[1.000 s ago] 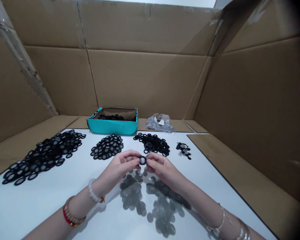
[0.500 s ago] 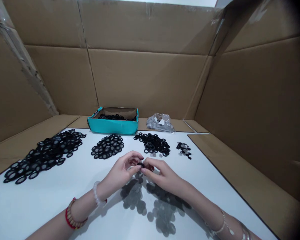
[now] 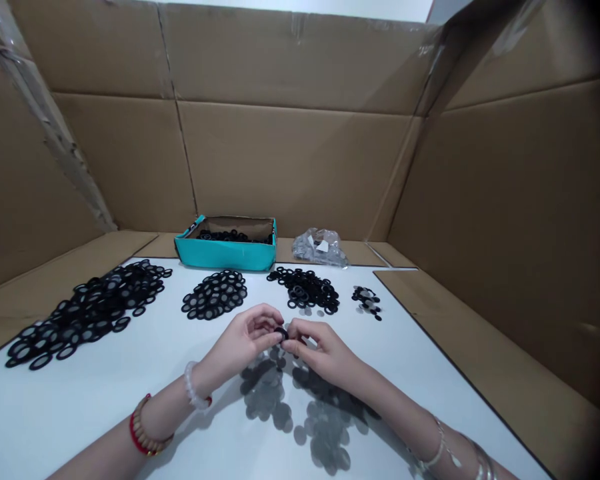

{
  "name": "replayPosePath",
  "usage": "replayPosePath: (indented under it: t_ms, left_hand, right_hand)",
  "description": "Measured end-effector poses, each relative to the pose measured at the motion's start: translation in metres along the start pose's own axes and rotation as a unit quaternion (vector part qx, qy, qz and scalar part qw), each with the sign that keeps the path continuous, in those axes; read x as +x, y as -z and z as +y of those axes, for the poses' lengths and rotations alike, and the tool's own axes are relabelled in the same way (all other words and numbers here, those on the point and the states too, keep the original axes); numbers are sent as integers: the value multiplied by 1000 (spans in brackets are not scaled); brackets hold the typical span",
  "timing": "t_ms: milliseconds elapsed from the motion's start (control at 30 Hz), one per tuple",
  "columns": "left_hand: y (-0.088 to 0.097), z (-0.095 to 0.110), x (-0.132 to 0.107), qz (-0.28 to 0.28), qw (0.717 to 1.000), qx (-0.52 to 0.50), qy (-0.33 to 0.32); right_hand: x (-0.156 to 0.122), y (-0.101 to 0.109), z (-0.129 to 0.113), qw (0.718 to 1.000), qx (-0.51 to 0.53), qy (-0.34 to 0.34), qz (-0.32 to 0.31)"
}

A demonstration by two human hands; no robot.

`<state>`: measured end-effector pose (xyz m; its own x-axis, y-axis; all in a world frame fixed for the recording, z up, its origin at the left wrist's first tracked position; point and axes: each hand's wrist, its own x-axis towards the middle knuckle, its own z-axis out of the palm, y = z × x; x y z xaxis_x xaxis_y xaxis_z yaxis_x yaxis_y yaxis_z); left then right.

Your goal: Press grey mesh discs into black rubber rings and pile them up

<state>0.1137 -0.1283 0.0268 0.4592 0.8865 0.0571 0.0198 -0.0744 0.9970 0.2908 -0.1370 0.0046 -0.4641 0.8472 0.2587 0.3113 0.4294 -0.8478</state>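
Tipped from face-on to nearly edge-on since a second ago, one black ring point(image 3: 282, 332) sits pinched between the closed fingertips of the left hand point(image 3: 245, 339) and right hand point(image 3: 325, 347), above grey discs point(image 3: 325, 427) on the worktop point(image 3: 90, 393).

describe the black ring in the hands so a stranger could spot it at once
Over the white table, the left hand and right hand come together. Where their fingers meet is one small black ring. Unlike the piled black rings beyond, it is held, not lying loose.
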Motion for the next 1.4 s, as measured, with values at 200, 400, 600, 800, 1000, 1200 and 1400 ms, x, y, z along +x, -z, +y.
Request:
replayPosePath:
  t_ms: [200, 400, 600, 800, 1000, 1200, 1400]
  left_hand:
    - [0, 8, 0, 8, 999, 2, 38]
    - [3, 3, 3, 29, 999, 44, 0]
    - [-3, -17, 8, 70, 997, -44, -5]
    - [-15, -23, 13, 183, 980, -63, -44]
    - [-13, -10, 8, 146, 986, -42, -66]
    - [-12, 8, -1, 100, 992, -44, -60]
    - [-16, 16, -1, 103, 994, -17, -43]
  right_hand:
    - [2, 2, 0, 998, 54, -36, 8]
    - [2, 4, 1, 999, 25, -23, -3]
    - [6, -4, 11, 999, 15, -1, 28]
    - [11, -16, 17, 993, 103, 11, 62]
    - [8, -16, 5, 994, 48, 20, 93]
    - [0, -18, -4, 989, 61, 35, 130]
    - [2, -9, -3, 990, 86, 33, 107]
